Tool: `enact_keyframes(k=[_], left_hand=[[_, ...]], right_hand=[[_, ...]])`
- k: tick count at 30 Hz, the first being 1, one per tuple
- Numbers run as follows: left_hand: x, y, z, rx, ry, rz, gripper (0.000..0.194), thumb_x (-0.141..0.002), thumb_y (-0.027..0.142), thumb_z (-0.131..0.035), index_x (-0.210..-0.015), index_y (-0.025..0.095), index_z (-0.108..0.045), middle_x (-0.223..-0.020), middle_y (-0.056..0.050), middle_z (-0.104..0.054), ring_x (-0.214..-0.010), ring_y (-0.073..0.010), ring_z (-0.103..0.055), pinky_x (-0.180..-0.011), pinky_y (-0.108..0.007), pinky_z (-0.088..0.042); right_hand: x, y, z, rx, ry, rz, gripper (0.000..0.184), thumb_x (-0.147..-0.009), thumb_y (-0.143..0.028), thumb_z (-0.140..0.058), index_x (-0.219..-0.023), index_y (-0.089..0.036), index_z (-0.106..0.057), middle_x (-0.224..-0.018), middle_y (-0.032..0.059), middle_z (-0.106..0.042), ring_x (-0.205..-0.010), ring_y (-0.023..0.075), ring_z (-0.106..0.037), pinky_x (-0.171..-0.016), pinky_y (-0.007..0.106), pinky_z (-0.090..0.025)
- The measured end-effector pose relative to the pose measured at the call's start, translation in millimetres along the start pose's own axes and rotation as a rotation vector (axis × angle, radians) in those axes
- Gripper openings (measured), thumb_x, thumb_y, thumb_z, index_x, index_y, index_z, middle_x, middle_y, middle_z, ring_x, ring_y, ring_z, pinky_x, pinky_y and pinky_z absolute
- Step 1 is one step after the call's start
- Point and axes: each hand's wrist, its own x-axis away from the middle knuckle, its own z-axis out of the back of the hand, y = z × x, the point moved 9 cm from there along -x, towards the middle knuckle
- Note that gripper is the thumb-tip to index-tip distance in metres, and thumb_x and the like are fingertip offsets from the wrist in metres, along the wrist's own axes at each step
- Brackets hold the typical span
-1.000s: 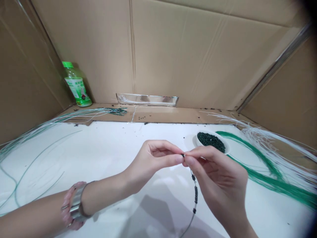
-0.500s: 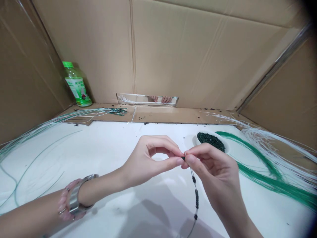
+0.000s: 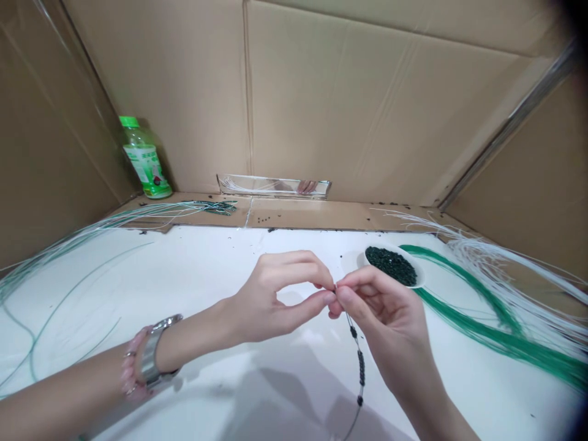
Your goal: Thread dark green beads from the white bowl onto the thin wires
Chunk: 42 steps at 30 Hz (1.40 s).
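The beaded cord (image 3: 361,370) is held above the white bench (image 3: 193,275) by the right hand (image 3: 381,312), whose thumb and fingers are closed in a tight pinch near the cord's upper end. From there the cord hangs toward the near side, with dark beads strung along it in short groups. The left hand (image 3: 275,294) is brought in from the left, its thumb and forefinger curved into a small ring and almost closed, with the fingertips (image 3: 327,298) pressed in against the right hand's pinch (what is held there is too small to be made out). For fine work of this kind, the two pinches are best kept close together and the wrists steadied, so that the cord is not twisted and the strung beads are not shaken loose. The small white bowl (image 3: 417,283) of dark green beads (image 3: 391,266) stands just beyond the right hand, within easy reach. The green strands (image 3: 500,343) and white strands (image 3: 496,269) lie further to the right, well apart from the hanging cord, and that separation is worth keeping to avoid tangles.
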Motion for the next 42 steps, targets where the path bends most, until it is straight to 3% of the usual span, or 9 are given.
enact_keyframes(k=[7,14,17,20,23,27,38,42], left_hand=[[2,-18,3.6,0.175,0.091,0.133,0.004,-0.082,0.016,-0.066,-0.082,0.017,-0.069,-0.075,-0.005,-0.067,-0.070,-0.0138,-0.062,-0.068,-0.026,-0.050],[9,-25,-2.0,0.309,0.126,0.206,0.010,-0.083,0.014,-0.064,-0.074,0.017,-0.066,-0.071,-0.002,-0.067,-0.066,-0.0111,-0.059,-0.064,-0.023,-0.047],[10,-30,-1.9,0.360,0.168,0.274,0.012,-0.083,0.019,-0.065,-0.072,0.017,-0.065,-0.070,-0.002,-0.066,-0.067,-0.0113,-0.059,-0.062,-0.022,-0.047],[10,-33,-0.6,0.368,0.194,0.303,0.014,-0.083,0.023,-0.066,-0.070,0.016,-0.065,-0.070,-0.002,-0.064,-0.066,-0.0106,-0.058,-0.061,-0.021,-0.046],[10,-33,-0.1,0.366,0.201,0.301,0.014,-0.083,0.022,-0.066,-0.071,0.016,-0.065,-0.070,-0.002,-0.064,-0.066,-0.0102,-0.057,-0.060,-0.020,-0.047],[10,-31,1.9,0.359,0.224,0.240,0.011,-0.082,0.016,-0.065,-0.071,0.016,-0.065,-0.069,-0.001,-0.063,-0.066,-0.0089,-0.057,-0.062,-0.019,-0.048],[9,-22,6.8,0.249,0.236,0.115,0.011,-0.081,0.011,-0.065,-0.071,0.014,-0.063,-0.068,0.000,-0.062,-0.065,-0.0072,-0.057,-0.061,-0.017,-0.048],[7,-15,8.8,0.126,0.216,0.047,0.010,-0.081,0.010,-0.065,-0.071,0.012,-0.062,-0.066,-0.002,-0.062,-0.062,-0.0080,-0.056,-0.060,-0.019,-0.048]], right_hand=[[-1,8,-2,-0.052,-0.008,-0.034,0.013,-0.085,-0.028,-0.065,-0.076,-0.018,-0.063,-0.060,-0.0013,-0.065,-0.056,0.0111,-0.065,-0.055,0.020,-0.056],[0,4,-4,-0.042,0.021,-0.028,0.013,-0.085,-0.027,-0.063,-0.075,-0.019,-0.063,-0.061,-0.0027,-0.063,-0.052,0.0086,-0.061,-0.052,0.017,-0.054],[2,-4,0,0.122,0.076,0.047,0.010,-0.086,-0.024,-0.061,-0.076,-0.020,-0.062,-0.067,-0.0014,-0.064,-0.057,0.0098,-0.061,-0.049,0.017,-0.053],[8,-22,5,0.328,0.167,0.252,0.010,-0.085,-0.014,-0.059,-0.079,-0.021,-0.061,-0.073,-0.0014,-0.062,-0.066,0.0099,-0.059,-0.052,0.017,-0.051],[14,-37,2,0.459,0.177,0.414,0.017,-0.082,-0.004,-0.057,-0.085,-0.021,-0.059,-0.075,-0.0009,-0.060,-0.069,0.0098,-0.055,-0.055,0.018,-0.049],[17,-45,-5,0.544,0.127,0.497,0.020,-0.080,0.000,-0.056,-0.087,-0.019,-0.059,-0.076,0.0002,-0.060,-0.069,0.0099,-0.054,-0.056,0.020,-0.050],[16,-49,-7,0.634,0.116,0.527,0.016,-0.080,-0.001,-0.057,-0.082,-0.017,-0.061,-0.073,0.0004,-0.062,-0.066,0.0091,-0.055,-0.056,0.020,-0.050],[18,-53,-10,0.767,0.133,0.602,0.016,-0.080,-0.002,-0.057,-0.081,-0.017,-0.061,-0.072,0.0016,-0.063,-0.063,0.0103,-0.055,-0.057,0.022,-0.047]])
